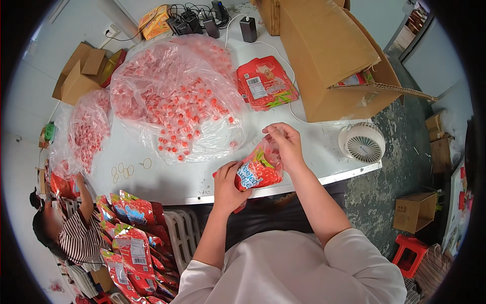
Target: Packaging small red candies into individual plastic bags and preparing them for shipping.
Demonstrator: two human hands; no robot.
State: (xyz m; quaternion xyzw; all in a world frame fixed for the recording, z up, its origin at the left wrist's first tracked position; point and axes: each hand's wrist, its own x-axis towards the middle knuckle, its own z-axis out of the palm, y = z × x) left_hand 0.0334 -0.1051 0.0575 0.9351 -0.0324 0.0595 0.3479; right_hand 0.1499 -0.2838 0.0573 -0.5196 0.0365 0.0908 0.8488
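A pale, plain wall (33, 101) rises on the left, with a socket (111, 32) beside a light-coloured post (117, 19). The long white table (324, 147) has a scuffed front edge. To its right, the dark grey-green floor (372, 195) is worn in light patches, and a low red stool (411, 253) stands on it. At upper right, a narrow doorway (405, 38) opens beside another pale wall (440, 55). The light is soft and white.

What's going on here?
A person's left hand holds a red strawberry-printed pouch over the near edge of the table, with the right hand by its upper side. Beyond lie a large clear bag of small wrapped sweets and a stack of flat red pouches. More red pouches stand crowded at lower left.
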